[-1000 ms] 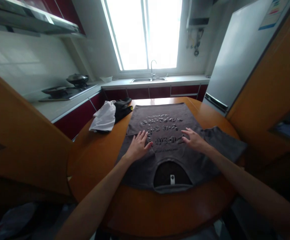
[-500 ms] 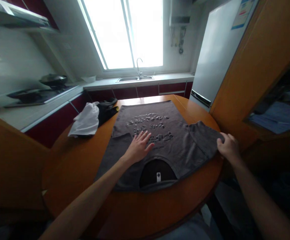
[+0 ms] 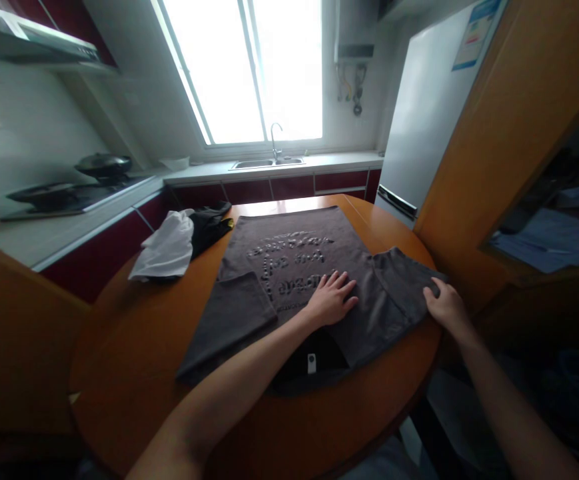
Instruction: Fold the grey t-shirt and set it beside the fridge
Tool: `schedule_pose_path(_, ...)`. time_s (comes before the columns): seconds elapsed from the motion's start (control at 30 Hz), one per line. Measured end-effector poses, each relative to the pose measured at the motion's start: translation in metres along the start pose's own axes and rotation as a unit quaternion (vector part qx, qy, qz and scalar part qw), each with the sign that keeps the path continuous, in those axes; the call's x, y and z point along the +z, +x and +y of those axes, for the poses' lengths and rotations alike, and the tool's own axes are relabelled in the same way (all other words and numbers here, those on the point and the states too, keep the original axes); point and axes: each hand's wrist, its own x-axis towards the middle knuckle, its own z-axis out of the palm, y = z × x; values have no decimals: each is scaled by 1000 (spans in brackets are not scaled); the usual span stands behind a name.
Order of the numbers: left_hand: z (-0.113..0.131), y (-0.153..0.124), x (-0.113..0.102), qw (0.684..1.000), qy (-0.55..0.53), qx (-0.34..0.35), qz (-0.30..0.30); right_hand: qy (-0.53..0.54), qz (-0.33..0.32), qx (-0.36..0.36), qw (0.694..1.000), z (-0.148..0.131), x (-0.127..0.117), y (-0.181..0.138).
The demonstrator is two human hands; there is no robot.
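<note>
A dark grey T-shirt [image 3: 289, 227] with raised black lettering lies spread on the round wooden table [image 3: 134, 333], its neckline and white label toward me. The sleeve at left is folded inward over the body, and the one at right stretches out to the table's edge. My left hand [image 3: 332, 298] rests flat on the shirt's chest, fingers spread, beside the lettering. At the far right, my right hand [image 3: 446, 303] pinches the end of the outstretched sleeve.
White cloth [image 3: 164, 247] and black cloth [image 3: 208, 225] lie on the table's left side. Behind are a counter with a sink [image 3: 269, 163], and a stove [image 3: 89, 193] with a lidded pan at left. A refrigerator [image 3: 419, 113] stands at the right.
My left hand has slid right across the shirt's chest, uncovering more of the folded sleeve at left. My right hand still holds the right sleeve's end.
</note>
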Motion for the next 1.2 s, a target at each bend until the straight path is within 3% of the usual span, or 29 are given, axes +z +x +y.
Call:
schedule_pose_path(0.4, -5, -1, 13, 997, -58, -12, 44, 84, 76, -37, 993, -18, -10, -2)
schedule_pose_path(0.63, -6, 7, 4, 965, -193, -44, 174, 163, 74, -110, 978, -78, -42, -6)
schedule_pose_path(0.8, -18, 14, 6, 917, -309, -75, 242, 217, 10, -198, 956, -137, -67, -23)
schedule_pose_path(1.03, -23, 19, 10, 804, -549, -138, 183, 206, -161, -346, 901, -186, -59, -70)
schedule_pose_path(1.1, -26, 19, 10, 819, -524, -141, 185, 210, -228, -375, 874, -192, -55, -80)
schedule_pose_path(1.2, -29, 20, 11, 875, -434, -135, 169, 269, -283, -361, 847, -198, -58, -80)
